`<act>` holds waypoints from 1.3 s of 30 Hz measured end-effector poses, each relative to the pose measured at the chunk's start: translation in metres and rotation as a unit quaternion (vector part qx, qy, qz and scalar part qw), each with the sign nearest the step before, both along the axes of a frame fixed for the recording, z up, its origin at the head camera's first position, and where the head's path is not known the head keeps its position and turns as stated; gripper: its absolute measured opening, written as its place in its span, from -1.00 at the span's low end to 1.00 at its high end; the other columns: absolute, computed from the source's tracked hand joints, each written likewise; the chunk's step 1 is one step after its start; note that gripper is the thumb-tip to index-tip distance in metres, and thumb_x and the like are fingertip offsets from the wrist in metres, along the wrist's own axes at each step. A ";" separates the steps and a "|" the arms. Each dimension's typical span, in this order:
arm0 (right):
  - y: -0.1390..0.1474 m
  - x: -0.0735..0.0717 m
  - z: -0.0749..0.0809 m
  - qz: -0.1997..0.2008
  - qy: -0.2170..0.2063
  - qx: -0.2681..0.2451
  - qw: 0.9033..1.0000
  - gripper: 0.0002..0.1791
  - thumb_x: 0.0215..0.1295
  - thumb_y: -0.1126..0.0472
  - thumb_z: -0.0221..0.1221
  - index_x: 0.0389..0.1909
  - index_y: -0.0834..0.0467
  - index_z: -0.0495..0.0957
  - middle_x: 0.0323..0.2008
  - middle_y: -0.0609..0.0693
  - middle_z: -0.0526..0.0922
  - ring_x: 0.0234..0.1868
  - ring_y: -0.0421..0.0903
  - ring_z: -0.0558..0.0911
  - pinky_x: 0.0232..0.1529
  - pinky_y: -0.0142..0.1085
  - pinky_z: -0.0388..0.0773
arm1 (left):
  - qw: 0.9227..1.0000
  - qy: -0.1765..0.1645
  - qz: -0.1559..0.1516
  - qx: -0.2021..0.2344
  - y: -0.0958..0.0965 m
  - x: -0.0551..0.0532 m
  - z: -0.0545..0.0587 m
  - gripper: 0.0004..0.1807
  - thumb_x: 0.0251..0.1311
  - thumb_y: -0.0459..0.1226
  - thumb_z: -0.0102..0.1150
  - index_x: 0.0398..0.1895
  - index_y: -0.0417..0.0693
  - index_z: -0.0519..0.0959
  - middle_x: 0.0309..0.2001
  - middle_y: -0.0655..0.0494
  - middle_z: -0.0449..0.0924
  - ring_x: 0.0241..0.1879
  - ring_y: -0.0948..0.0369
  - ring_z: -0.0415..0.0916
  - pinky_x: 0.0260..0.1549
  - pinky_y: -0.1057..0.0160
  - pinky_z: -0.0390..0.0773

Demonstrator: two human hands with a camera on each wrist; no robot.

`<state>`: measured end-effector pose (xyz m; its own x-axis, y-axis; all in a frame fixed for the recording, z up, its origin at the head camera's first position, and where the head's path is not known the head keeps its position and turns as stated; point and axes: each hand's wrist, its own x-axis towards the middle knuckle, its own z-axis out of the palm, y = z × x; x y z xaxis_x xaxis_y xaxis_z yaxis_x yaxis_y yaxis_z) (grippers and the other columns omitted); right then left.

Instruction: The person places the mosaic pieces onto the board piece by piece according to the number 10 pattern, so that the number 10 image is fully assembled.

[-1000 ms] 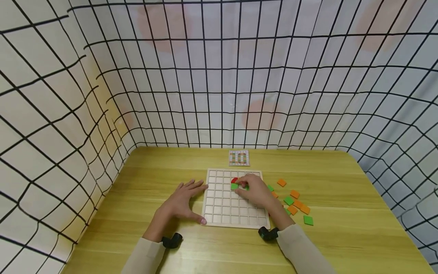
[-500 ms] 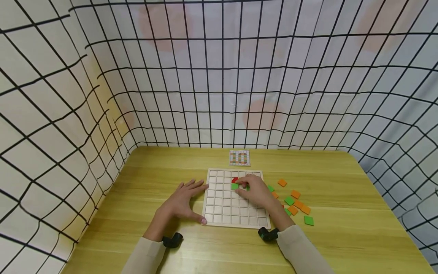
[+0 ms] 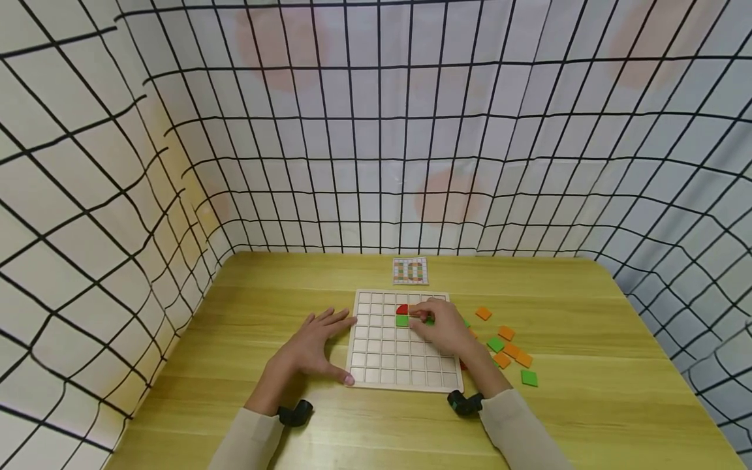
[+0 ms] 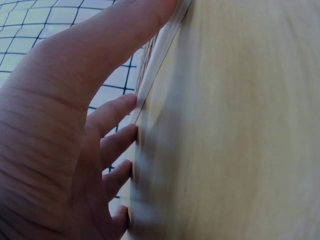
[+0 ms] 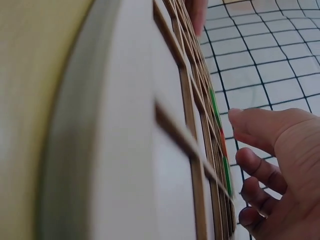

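A pale wooden grid board (image 3: 382, 360) lies on the table between the hands. In its upper part sit a red rounded tile (image 3: 402, 309), a green tile (image 3: 402, 321) just below it, and an orange tile (image 3: 413, 307) to the right of the red one. My left hand (image 3: 311, 344) is spread along the board's left side, its fingertips and thumb touching the edge. Over the upper right cells hovers my right hand (image 3: 439, 324), fingers bent beside the orange tile. The right wrist view shows a gap between its thumb and fingers (image 5: 248, 159). Another green tile (image 3: 431, 320) is partly covered by that hand.
Loose orange and green tiles (image 3: 496, 344) are scattered right of the board, some hidden by the right forearm. A small card with a coloured grid pattern (image 3: 410, 271) lies behind the board. White walls with black grid lines (image 3: 376, 156) enclose the table (image 3: 282, 281).
My right hand has shifted slightly to the right, uncovering more of the red, green and orange tiles. The left hand keeps its place at the board's edge.
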<state>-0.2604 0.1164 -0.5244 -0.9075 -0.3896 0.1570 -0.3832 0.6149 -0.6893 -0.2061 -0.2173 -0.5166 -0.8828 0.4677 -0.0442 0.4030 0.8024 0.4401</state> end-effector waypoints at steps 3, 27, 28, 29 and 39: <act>0.007 -0.001 0.003 -0.009 0.004 -0.001 1.000 -0.74 0.36 0.07 0.36 0.01 0.01 0.77 -0.35 -0.14 0.57 -0.31 -0.11 0.45 -0.28 -0.24 0.42 | 1.000 0.003 -0.001 0.006 0.000 -0.001 0.002 0.37 -0.40 0.48 0.53 0.61 0.30 0.22 0.64 0.16 0.09 0.66 -0.11 -0.13 0.55 -0.38 -0.19; 0.099 0.010 0.003 -0.092 0.035 0.033 0.995 -0.67 0.36 0.08 0.37 0.06 0.14 0.73 -0.28 -0.03 0.62 -0.27 -0.09 0.49 -0.22 -0.19 0.48 | 1.000 0.002 -0.003 0.011 -0.002 0.001 -0.002 0.37 -0.41 0.49 0.53 0.61 0.31 0.22 0.65 0.16 0.08 0.66 -0.11 -0.12 0.55 -0.38 -0.21; 0.103 0.009 0.002 -0.097 0.036 0.037 0.994 -0.66 0.36 0.06 0.37 0.06 0.14 0.72 -0.27 -0.03 0.64 -0.27 -0.09 0.50 -0.21 -0.19 0.48 | 1.000 0.001 -0.003 0.012 -0.002 0.001 -0.002 0.37 -0.41 0.49 0.52 0.61 0.31 0.22 0.65 0.15 0.08 0.66 -0.11 -0.12 0.55 -0.38 -0.21; 0.107 0.009 0.001 -0.102 0.037 0.041 0.993 -0.64 0.36 0.04 0.37 0.06 0.14 0.72 -0.27 -0.02 0.65 -0.26 -0.09 0.51 -0.21 -0.20 0.48 | 1.000 0.000 -0.003 0.012 -0.002 0.001 -0.002 0.38 -0.41 0.49 0.52 0.61 0.31 0.22 0.65 0.15 0.08 0.66 -0.11 -0.12 0.55 -0.38 -0.21; 0.129 0.006 -0.002 -0.147 0.002 0.046 0.988 -0.49 0.31 -0.10 0.39 0.11 0.18 0.70 -0.30 -0.01 0.63 -0.31 -0.08 0.48 -0.26 -0.23 0.46 | 1.000 0.000 -0.004 0.013 -0.001 0.001 -0.001 0.37 -0.40 0.48 0.53 0.61 0.32 0.21 0.65 0.14 0.08 0.66 -0.10 -0.12 0.55 -0.37 -0.21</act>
<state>-0.2541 0.2449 -0.5269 -0.9829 -0.1222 0.1381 -0.1822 0.7596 -0.6244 -0.2056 -0.2184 -0.5177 -0.8791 0.4756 -0.0310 0.4095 0.7871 0.4613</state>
